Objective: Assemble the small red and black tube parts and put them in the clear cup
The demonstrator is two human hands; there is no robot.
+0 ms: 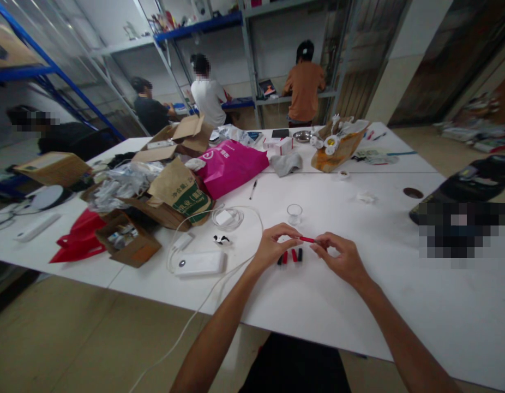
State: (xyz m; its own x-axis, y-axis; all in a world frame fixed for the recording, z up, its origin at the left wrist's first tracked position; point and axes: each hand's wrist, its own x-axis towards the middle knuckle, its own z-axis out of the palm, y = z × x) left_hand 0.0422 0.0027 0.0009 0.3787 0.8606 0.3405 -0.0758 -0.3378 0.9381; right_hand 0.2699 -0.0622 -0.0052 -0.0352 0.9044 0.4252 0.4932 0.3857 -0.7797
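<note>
Close in front of the clear cup (294,214), slim red stick (307,239), fingers of left hand (276,246) clamped on one end, right hand's (339,256) on the other, red and black pieces (294,255) farther in front.

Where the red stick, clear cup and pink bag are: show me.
Red stick (307,239): head view, middle of its red length.
Clear cup (294,217): head view, its front wall.
Pink bag (233,168): head view, its broad side.

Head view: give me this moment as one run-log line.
left hand: pinches left end of slim red piece; right hand: pinches right end; table: short red and black pieces, clear cup beyond hands
</note>
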